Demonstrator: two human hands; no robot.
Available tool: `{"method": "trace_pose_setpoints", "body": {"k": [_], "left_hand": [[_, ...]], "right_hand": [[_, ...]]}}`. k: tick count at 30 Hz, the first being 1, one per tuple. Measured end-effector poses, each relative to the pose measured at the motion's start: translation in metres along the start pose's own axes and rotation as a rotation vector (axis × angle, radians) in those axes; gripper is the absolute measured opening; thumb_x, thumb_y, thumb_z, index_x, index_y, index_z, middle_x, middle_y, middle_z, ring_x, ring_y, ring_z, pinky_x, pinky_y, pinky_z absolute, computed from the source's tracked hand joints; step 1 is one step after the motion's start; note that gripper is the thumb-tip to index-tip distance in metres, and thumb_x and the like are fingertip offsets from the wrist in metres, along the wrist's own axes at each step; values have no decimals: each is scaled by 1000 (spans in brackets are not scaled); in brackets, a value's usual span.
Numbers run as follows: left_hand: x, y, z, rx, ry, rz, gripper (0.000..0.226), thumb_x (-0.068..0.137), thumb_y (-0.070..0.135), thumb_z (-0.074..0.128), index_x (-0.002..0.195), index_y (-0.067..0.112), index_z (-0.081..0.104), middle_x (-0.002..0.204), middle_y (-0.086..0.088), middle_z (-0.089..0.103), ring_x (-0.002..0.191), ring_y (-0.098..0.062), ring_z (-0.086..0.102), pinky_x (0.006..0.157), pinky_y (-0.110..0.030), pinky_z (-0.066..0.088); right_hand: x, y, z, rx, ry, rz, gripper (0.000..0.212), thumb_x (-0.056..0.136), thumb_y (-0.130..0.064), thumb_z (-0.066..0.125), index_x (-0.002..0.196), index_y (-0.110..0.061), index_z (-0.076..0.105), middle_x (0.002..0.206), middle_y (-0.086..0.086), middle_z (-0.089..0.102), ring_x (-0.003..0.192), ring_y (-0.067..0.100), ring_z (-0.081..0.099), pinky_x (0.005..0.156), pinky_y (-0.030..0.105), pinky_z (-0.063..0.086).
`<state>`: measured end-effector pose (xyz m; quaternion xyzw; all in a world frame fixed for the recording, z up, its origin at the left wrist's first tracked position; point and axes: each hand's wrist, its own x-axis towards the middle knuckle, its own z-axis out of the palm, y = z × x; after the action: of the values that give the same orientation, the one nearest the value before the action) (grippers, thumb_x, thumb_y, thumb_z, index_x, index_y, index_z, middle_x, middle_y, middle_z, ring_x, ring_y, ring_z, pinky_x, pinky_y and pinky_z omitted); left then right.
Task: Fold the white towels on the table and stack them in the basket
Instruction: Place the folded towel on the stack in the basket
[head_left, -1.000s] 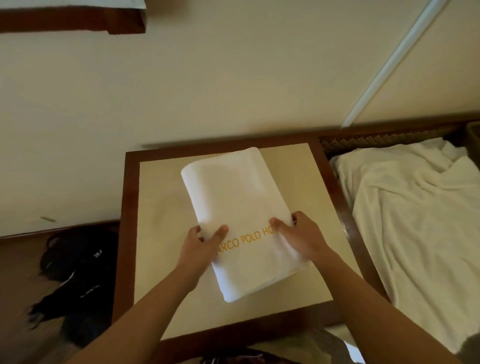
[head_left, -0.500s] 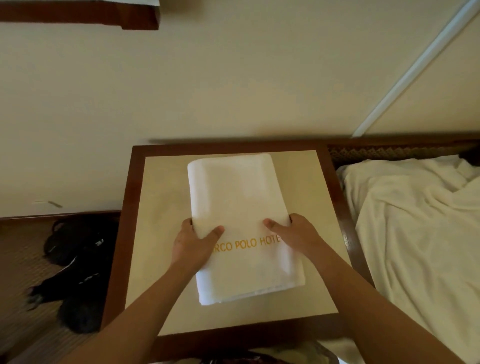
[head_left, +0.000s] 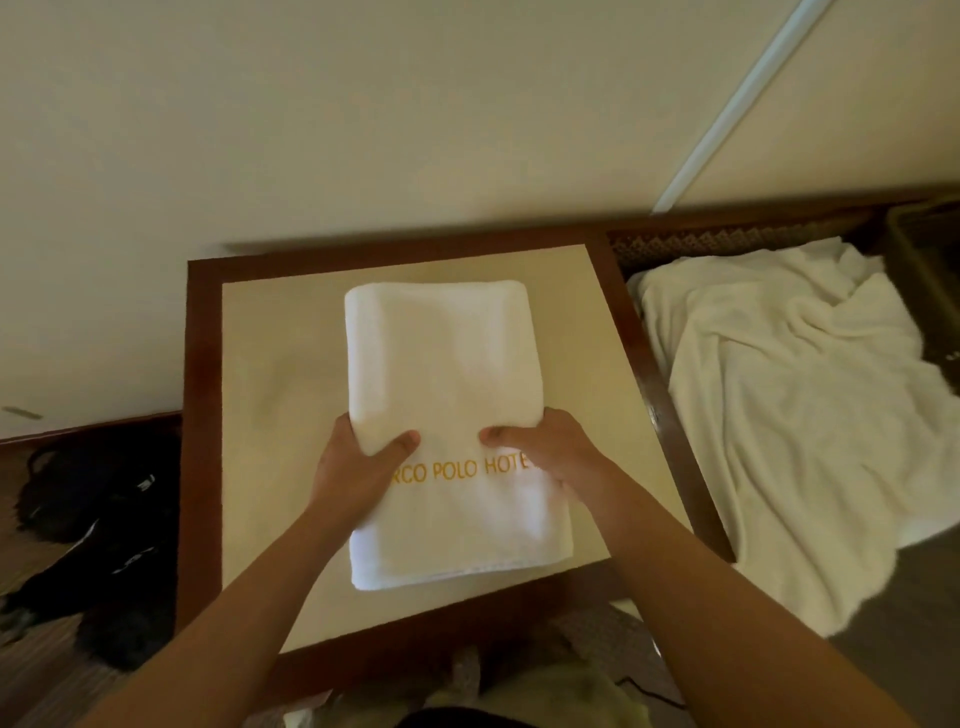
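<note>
- Folded towel (head_left: 447, 395) is lying on the desk (head_left: 260, 415), its long axis running straight away from the fingers.
- Left hand (head_left: 358, 467) and right hand (head_left: 550, 457) are each pinching a long edge, equally near.

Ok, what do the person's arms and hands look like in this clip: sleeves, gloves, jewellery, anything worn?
Both forearms are bare as far as the frame shows: no sleeves in view. The left hand and right hand wear no gloves, and no watch, bracelet or ring shows on the visible parts. No markings stand out.

towel (head_left: 447, 395) — now straight, sq. w/ table (head_left: 208, 415)
</note>
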<state>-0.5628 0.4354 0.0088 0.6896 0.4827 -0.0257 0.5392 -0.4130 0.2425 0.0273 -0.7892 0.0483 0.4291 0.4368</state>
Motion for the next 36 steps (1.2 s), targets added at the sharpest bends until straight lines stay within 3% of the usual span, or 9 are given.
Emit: {"method": "trace_pose_setpoints", "body": {"k": [5, 8, 12, 18, 23, 25, 28, 31, 36], "left_hand": [[-10, 4, 11, 42, -93, 71, 61, 77, 44, 86, 121, 26, 49, 106, 9, 66, 92, -16, 67, 71, -38, 55], [-18, 16, 27, 56, -183, 133, 59, 78, 36, 86, 122, 26, 48, 106, 10, 64, 91, -14, 66, 64, -32, 51], [-36, 28, 60, 94, -319, 184, 64, 76, 35, 88, 126, 22, 50, 112, 5, 67, 95, -19, 69, 71, -39, 57], [-86, 46, 126, 150, -477, 281, 62, 77, 31, 89, 124, 18, 52, 112, 1, 69, 95, -20, 71, 77, -45, 60], [-150, 55, 192, 184, -614, 385, 72, 63, 47, 89, 121, 21, 57, 110, 3, 74, 93, -18, 75, 81, -49, 62], [-181, 56, 220, 191, -654, 449, 68, 65, 44, 89, 120, 23, 56, 111, 4, 74, 95, -17, 74, 82, -48, 62], [-236, 59, 266, 201, -728, 531, 61, 73, 32, 91, 123, 24, 57, 113, 4, 73, 97, -16, 74, 83, -46, 62], [-291, 62, 313, 223, -826, 589, 56, 76, 27, 90, 122, 20, 58, 111, 2, 74, 96, -18, 75, 81, -45, 62], [-381, 69, 387, 261, -937, 697, 54, 77, 26, 89, 120, 19, 55, 110, 4, 71, 96, -18, 72, 82, -43, 61]], "right_hand": [[-28, 26, -10, 94, -4, 57, 36, 71, -26, 90, 102, -19, 75, 91, 1, 80, 85, 22, 77, 86, 46, 62], [-46, 49, -28, 124, 60, 23, 29, 73, -24, 89, 99, -19, 76, 92, 0, 80, 84, 18, 77, 81, 39, 63], [-73, 82, -58, 207, 169, -22, 27, 75, -22, 90, 98, -19, 76, 94, -1, 79, 83, 15, 77, 70, 30, 62], [-129, 141, -113, 345, 289, -92, 58, 73, -32, 92, 125, -23, 68, 112, -3, 76, 100, 16, 74, 89, 40, 61], [-195, 202, -167, 413, 410, -113, 47, 76, -31, 90, 117, -23, 70, 110, -7, 75, 95, 10, 73, 82, 28, 61], [-223, 229, -189, 426, 463, -125, 53, 76, -31, 90, 122, -18, 69, 110, -6, 74, 94, 9, 72, 76, 24, 60], [-277, 274, -225, 487, 544, -133, 43, 78, -23, 88, 117, -16, 70, 105, -5, 76, 85, 3, 74, 65, 16, 55], [-329, 315, -255, 539, 632, -143, 32, 81, -17, 86, 110, -16, 72, 97, -6, 77, 79, 4, 75, 61, 17, 55], [-397, 380, -302, 550, 814, -150, 28, 81, -24, 86, 106, -22, 73, 101, -5, 78, 85, 9, 76, 69, 22, 59]]}}
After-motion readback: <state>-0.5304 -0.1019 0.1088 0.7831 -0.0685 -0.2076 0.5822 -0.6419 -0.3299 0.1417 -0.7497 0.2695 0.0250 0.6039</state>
